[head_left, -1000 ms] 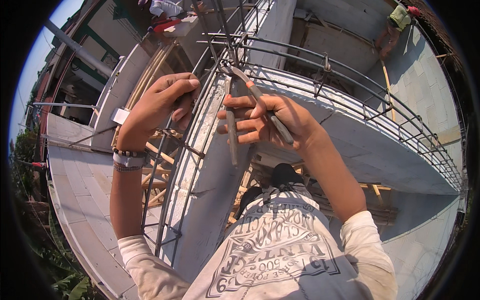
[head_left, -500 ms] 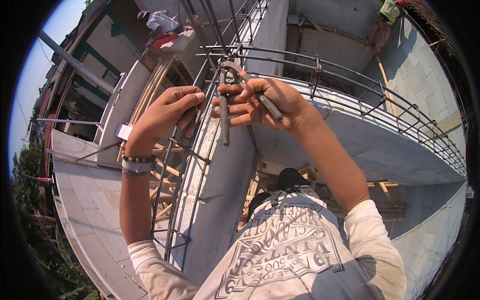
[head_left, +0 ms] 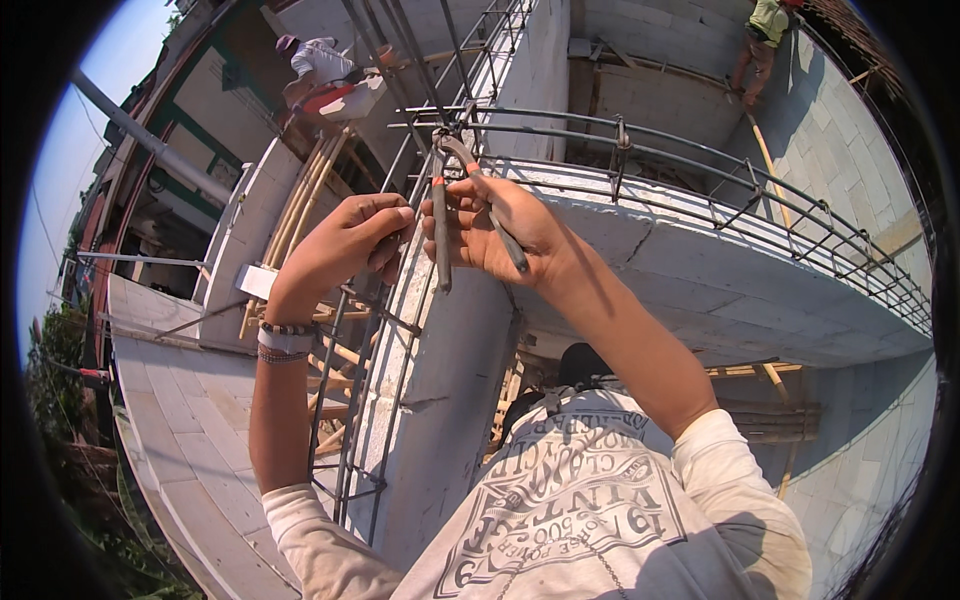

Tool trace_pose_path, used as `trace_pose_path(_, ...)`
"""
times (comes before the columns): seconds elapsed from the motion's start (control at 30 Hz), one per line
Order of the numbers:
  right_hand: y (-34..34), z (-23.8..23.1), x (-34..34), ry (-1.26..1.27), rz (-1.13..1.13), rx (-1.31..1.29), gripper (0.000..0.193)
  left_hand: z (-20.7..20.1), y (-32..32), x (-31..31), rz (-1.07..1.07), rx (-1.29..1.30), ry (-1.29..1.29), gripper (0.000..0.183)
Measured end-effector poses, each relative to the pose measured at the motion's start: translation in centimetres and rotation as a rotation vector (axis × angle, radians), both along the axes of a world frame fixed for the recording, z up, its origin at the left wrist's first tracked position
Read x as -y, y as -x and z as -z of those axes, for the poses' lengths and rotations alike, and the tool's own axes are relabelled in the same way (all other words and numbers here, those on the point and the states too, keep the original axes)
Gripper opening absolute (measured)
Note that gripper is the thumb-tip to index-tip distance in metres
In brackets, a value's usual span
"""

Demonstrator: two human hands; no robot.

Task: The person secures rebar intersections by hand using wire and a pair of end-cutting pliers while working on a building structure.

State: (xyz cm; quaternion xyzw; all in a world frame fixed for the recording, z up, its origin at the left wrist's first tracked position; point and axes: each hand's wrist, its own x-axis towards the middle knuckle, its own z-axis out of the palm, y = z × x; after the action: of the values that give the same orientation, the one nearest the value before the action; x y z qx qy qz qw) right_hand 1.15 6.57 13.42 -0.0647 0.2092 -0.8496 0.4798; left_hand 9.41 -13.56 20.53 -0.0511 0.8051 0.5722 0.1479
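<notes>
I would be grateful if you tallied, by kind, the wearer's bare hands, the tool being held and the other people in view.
Left hand and right hand of the wearer: 2
Pincers, held in the right hand: 1
Person at upper left and person at upper right: 2
Total: 5

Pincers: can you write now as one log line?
right hand: holds pincers, handles apart | pincers: head at steel bars | left hand: curled, contents unclear

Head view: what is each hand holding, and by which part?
The right hand holds the pincers by their two dark, spread handles. The left hand is curled; whether it pinches anything cannot be told.
</notes>
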Motion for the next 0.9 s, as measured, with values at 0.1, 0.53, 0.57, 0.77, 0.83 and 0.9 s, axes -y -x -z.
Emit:
trace_pose_path(0.1, -0.9, 1.3, 0.6, -0.156, 0.058, -0.115, 0.021, 0.5, 0.1, -0.4, 0.12, -0.082, 0.073, 0.029)
trace_pose_path(0.53, -1.6, 5.2, 2.6, -0.362, 0.145, -0.295, 0.02, 0.1, -0.4, -1.4, 0.025, -0.06, 0.254, 0.039)
trace_pose_path(0.57, -1.5, 5.1, 2.1, -0.272, 0.108, -0.225, 0.02, 0.1, -0.4, -1.5, -0.001, -0.029, 0.139, 0.046)
trace_pose_path(0.77, -0.8, 5.1, 1.0, 0.884, -0.438, 0.729, 0.032, 0.3, -0.3, -1.6, -0.102, -0.026, 0.019, 0.056)
trace_pose_path(0.83, -1.1, 5.8, 1.3, 0.829, -0.43, 0.653, 0.041, 0.5, -0.5, -1.6, -0.1, -0.012, 0.025, 0.058)
trace_pose_path(0.9, -1.6, 6.6, 1.6, 0.781, -0.389, 0.545, 0.058, 0.8, -0.8, -1.6, -0.084, -0.043, 0.012, 0.059)
